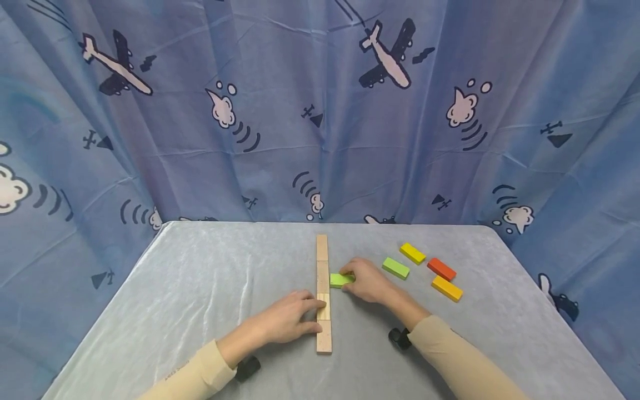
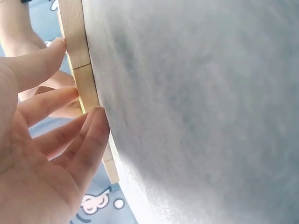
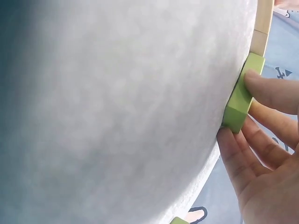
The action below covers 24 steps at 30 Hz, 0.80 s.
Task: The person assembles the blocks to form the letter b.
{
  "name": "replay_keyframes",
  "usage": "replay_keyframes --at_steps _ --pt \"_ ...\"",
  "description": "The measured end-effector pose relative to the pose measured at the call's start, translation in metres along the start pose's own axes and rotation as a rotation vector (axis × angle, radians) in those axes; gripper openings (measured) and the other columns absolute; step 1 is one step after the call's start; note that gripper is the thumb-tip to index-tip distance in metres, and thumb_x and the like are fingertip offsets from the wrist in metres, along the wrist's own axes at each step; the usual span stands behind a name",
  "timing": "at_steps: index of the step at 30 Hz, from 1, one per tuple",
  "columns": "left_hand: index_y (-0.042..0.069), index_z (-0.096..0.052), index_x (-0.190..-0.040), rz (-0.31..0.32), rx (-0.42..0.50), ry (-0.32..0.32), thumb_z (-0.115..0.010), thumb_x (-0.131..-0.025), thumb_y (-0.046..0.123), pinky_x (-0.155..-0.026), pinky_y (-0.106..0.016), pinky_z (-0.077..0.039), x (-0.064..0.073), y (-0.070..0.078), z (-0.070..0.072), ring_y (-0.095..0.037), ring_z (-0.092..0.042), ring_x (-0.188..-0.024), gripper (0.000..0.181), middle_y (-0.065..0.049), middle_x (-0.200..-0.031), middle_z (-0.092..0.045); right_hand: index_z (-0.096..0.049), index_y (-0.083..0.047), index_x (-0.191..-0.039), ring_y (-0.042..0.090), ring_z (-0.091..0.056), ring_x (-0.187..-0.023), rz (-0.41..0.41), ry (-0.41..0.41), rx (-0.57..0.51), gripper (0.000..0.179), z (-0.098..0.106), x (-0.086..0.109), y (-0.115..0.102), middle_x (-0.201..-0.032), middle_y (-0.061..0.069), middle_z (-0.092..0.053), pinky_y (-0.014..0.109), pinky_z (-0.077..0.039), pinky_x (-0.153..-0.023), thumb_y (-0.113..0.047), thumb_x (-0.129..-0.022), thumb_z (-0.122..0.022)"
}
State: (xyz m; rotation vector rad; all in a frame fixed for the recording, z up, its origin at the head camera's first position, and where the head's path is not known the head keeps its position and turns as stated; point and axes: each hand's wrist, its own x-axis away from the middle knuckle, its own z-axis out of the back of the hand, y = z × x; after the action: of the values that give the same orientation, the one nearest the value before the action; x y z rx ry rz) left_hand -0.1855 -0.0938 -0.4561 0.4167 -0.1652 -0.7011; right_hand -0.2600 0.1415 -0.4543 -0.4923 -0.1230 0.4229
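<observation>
Several plain wooden blocks [image 1: 323, 275] lie end to end in a straight row, running away from the person at the middle of the table. My left hand [image 1: 289, 318] rests against the row's near part, its thumb and fingers spread and loosely bent at the blocks' edge, also in the left wrist view. On the other side, my right hand [image 1: 369, 280] pinches a light green block [image 1: 337, 280] between thumb and fingers. This green block [image 3: 239, 100] lies flat, crosswise to the row, its left end close beside the wood.
Right of the right hand lie a second green block [image 1: 396, 268], a yellow block [image 1: 412, 253], a red block [image 1: 441, 269] and an orange-yellow block [image 1: 447, 288]. A grey-white cloth [image 1: 200, 278] covers the table. Behind it hangs a blue curtain [image 1: 280, 83] printed with airplanes.
</observation>
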Motion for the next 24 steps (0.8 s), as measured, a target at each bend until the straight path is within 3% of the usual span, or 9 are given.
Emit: replay_keyframes --at_steps 16,24 --pt "0.013 -0.063 -0.138 0.018 0.001 -0.002 -0.072 -0.095 0.037 -0.096 -0.034 -0.049 0.0 0.002 -0.001 -0.016 -0.057 -0.112 0.05 0.001 -0.121 -0.062 -0.076 -0.003 -0.112 0.019 -0.061 -0.097 0.038 -0.013 0.005 0.03 0.0 0.001 -0.001 -0.103 0.002 -0.069 0.042 -0.05 -0.092 -0.009 -0.083 -0.083" --pt "0.013 -0.063 -0.138 0.025 0.0 0.004 -0.072 -0.095 0.037 -0.095 -0.035 -0.049 0.0 0.002 -0.001 -0.016 -0.057 -0.112 0.05 0.001 -0.122 -0.061 -0.074 -0.002 -0.116 0.022 -0.063 -0.103 0.07 -0.046 0.008 0.032 0.013 0.005 0.0 -0.109 0.005 -0.07 0.044 -0.051 -0.094 -0.012 -0.086 -0.081"
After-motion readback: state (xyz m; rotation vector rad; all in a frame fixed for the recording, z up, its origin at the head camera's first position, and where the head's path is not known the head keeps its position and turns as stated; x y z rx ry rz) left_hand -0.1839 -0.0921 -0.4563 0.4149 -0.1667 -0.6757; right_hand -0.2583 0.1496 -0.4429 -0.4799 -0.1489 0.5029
